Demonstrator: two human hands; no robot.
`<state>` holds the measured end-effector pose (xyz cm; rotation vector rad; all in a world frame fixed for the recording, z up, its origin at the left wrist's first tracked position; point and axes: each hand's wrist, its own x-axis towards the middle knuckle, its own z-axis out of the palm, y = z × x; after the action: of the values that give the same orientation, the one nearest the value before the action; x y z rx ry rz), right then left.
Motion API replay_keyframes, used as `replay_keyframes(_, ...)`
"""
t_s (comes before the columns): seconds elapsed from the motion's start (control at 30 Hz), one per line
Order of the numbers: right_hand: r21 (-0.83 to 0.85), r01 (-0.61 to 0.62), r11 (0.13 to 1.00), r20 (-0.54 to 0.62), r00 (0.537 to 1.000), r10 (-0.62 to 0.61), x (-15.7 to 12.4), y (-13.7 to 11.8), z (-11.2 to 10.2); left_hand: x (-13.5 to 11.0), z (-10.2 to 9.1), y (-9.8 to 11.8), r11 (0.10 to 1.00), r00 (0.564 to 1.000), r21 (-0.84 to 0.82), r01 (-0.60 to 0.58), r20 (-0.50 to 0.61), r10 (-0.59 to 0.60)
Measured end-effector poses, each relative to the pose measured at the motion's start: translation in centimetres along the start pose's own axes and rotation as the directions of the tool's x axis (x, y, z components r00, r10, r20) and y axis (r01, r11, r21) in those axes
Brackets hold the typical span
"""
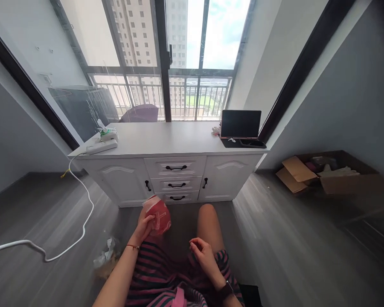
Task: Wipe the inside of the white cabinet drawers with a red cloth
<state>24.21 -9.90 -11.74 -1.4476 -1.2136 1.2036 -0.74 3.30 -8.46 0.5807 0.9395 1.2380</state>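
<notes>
My left hand grips a red and white plastic packet, held upright in front of my lap. My right hand rests above my right thigh with its fingers curled and pinched together; whatever they hold is too small to make out. I sit facing a white sideboard, wearing a pink and dark striped garment, with one bare knee pointing toward the drawers. A thin red bracelet circles my left wrist and a dark watch sits on my right wrist.
The sideboard top carries a power strip with a white cable trailing across the floor, and a tablet at the right. A crumpled clear bag lies on the floor at my left. An open cardboard box stands right.
</notes>
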Motion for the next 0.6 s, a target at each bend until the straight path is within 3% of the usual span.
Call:
replay_keyframes(0.17, -0.068, -0.046, 0.997, 0.002, 0.999, 0.047, 2.5, 0.7, -0.2, 0.8, 0.8, 0.0, 0.999, 0.999, 0.012, 0.03, 0.014, -0.03)
replay_keyframes(0.43, -0.219, 0.006, 0.976, 0.152, 0.988, 0.028, 3.7, 0.7, 0.3, 0.9, 1.1, 0.2, 0.996, 0.996, -0.03, 0.085, 0.003, -0.085)
replay_keyframes(0.5, -0.198, -0.015, 0.98, 0.171, 0.984, 0.05, 4.3, -0.7, 0.2, 1.0, 1.0, -0.1, 0.994, 0.994, -0.027, 0.102, 0.025, -0.102)
replay_keyframes(0.6, -0.055, -0.011, 0.998, 0.22, 0.975, 0.023, 5.0, -6.5, -1.3, 1.1, 0.9, -0.3, 0.996, 0.996, -0.017, 0.084, 0.026, -0.084)
